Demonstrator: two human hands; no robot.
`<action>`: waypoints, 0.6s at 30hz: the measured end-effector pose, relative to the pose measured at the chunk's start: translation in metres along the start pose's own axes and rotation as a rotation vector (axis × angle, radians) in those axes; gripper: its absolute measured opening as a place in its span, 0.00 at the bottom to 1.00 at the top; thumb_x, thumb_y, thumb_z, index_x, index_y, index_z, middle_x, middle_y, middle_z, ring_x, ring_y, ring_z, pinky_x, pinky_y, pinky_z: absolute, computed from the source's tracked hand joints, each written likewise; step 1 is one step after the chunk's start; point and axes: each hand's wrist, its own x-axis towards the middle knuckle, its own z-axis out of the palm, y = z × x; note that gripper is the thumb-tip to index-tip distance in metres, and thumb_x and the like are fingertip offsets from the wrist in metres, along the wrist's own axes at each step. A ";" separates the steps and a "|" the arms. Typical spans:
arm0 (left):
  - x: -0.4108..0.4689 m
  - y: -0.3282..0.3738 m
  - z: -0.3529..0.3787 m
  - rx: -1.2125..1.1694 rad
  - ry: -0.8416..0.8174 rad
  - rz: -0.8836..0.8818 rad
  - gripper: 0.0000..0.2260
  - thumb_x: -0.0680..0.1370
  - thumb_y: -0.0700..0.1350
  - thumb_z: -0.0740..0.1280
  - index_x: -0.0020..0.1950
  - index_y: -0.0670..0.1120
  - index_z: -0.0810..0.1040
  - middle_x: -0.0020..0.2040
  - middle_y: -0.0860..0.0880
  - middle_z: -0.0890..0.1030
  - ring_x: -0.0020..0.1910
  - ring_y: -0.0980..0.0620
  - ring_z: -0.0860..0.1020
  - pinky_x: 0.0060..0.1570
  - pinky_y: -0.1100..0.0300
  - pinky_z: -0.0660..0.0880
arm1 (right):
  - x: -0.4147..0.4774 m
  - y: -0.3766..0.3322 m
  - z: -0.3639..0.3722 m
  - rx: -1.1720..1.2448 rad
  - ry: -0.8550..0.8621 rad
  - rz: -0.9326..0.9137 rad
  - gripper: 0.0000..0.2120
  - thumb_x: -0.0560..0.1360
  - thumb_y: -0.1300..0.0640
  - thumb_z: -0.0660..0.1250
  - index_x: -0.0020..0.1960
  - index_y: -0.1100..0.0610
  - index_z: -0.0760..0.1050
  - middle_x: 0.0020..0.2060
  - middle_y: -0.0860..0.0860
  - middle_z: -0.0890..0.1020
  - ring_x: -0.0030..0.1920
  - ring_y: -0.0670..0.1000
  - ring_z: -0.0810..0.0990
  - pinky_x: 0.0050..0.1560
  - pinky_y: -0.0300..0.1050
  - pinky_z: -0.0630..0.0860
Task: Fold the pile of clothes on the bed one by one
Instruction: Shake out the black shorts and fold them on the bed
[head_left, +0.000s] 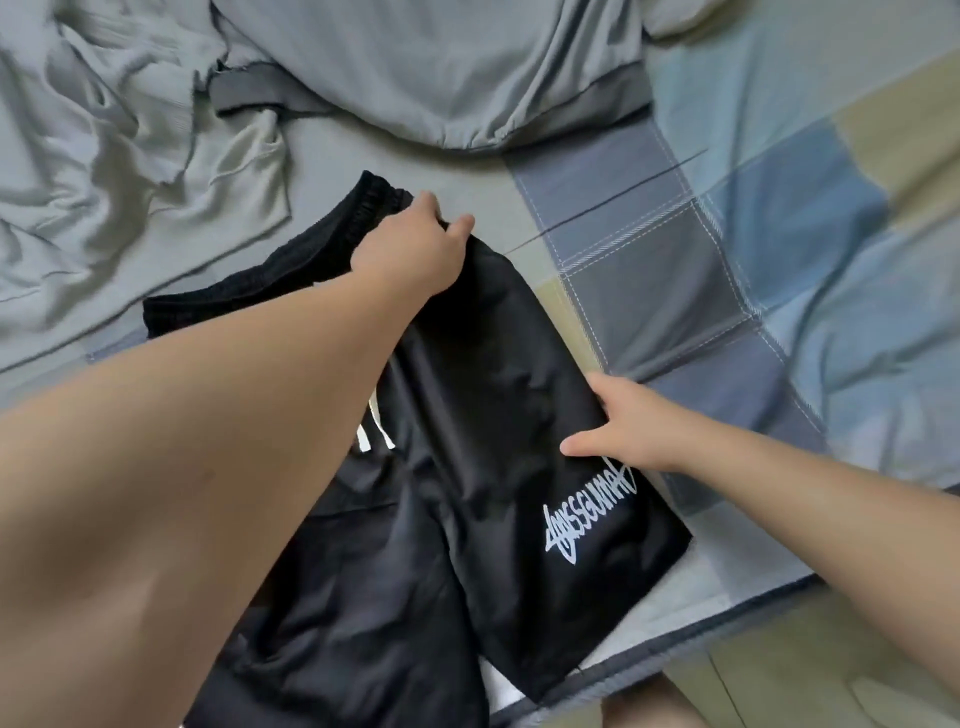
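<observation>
- Shorts (493, 364), black, lie spread flat in the middle of the frame on the bed (779, 234), with the waistband (363, 208) toward the upper left and the legs toward the lower edge.
- The far end of the waistband is pinched by the left grip (410, 244), fingers curled round the elastic. The outer side edge at centre right is held by the right grip (618, 421), thumb laid on top and fingers tucked under.
- The step in hand is judged to be the lengthwise fold, with the leg bearing the white print (587, 514) carried over onto the other leg.
- Both held points should be lifted together and kept taut so the thin cloth is not bunched. Seams and waistband ends should be matched before anything is let go.
- The white drawstring (371, 421) is best tucked inside.
- Grey clothes (441, 67) lie crumpled along the top of the frame and should be kept out of the fold.
</observation>
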 end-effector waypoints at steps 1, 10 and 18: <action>0.000 0.002 0.001 0.008 -0.003 -0.011 0.22 0.80 0.64 0.54 0.62 0.49 0.72 0.54 0.46 0.78 0.51 0.42 0.74 0.48 0.51 0.69 | -0.007 0.005 0.004 0.019 -0.010 0.014 0.20 0.64 0.46 0.77 0.54 0.49 0.77 0.47 0.47 0.86 0.48 0.48 0.85 0.56 0.51 0.80; -0.046 -0.025 -0.032 -0.373 0.133 -0.054 0.17 0.75 0.58 0.67 0.35 0.48 0.69 0.33 0.52 0.73 0.36 0.49 0.74 0.36 0.56 0.69 | -0.091 0.002 0.047 -0.013 0.176 0.082 0.14 0.74 0.54 0.70 0.39 0.64 0.74 0.30 0.50 0.72 0.32 0.50 0.69 0.35 0.45 0.64; -0.135 -0.141 -0.088 -0.569 0.121 -0.121 0.09 0.75 0.36 0.60 0.48 0.49 0.69 0.42 0.52 0.72 0.38 0.52 0.72 0.31 0.61 0.67 | -0.182 -0.090 0.179 -0.369 0.174 -0.189 0.13 0.79 0.46 0.65 0.45 0.49 0.62 0.35 0.47 0.75 0.38 0.54 0.76 0.41 0.56 0.75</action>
